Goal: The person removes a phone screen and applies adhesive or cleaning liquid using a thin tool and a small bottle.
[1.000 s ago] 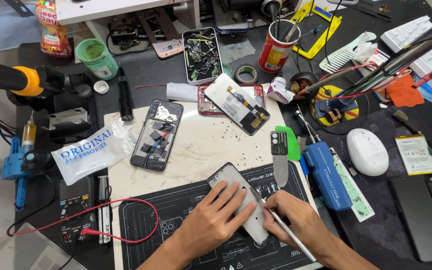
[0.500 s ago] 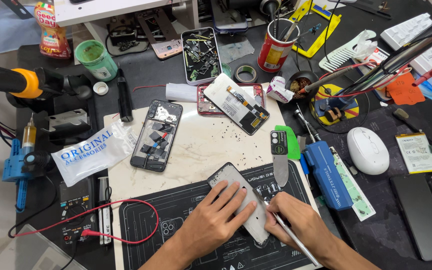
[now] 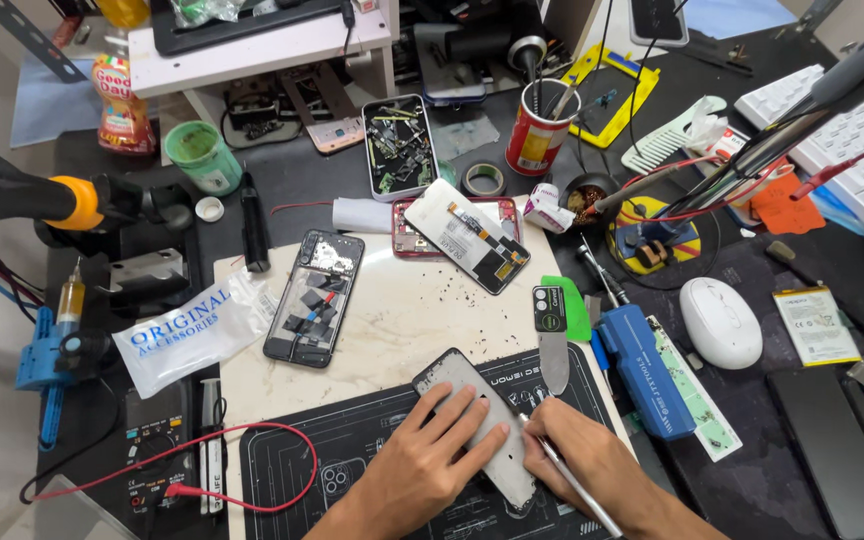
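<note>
At the bottom centre of the frame, the left hand (image 3: pixel 430 462) lies flat with fingers spread, pressing down a grey phone cover (image 3: pixel 480 428) on the dark work mat (image 3: pixel 352 450). The right hand (image 3: pixel 580 462) is closed around a thin metal tool (image 3: pixel 577 485) held like a pen, its tip at the cover's right edge. For this kind of edge work, the pressing hand should keep the cover from sliding, and the tool is best kept shallow, with light force so it does not slip toward the fingers just beside it.

Just above the right hand lies a flat metal spatula (image 3: pixel 552 340), with a blue box (image 3: pixel 647 372) to its right. Higher, left of centre, an opened phone (image 3: pixel 313 297) rests on the pale slab (image 3: pixel 412 310) on the bench. A white mouse (image 3: pixel 720 322) sits at the right, and a red can (image 3: pixel 537 135) of tools stands near the top.
</note>
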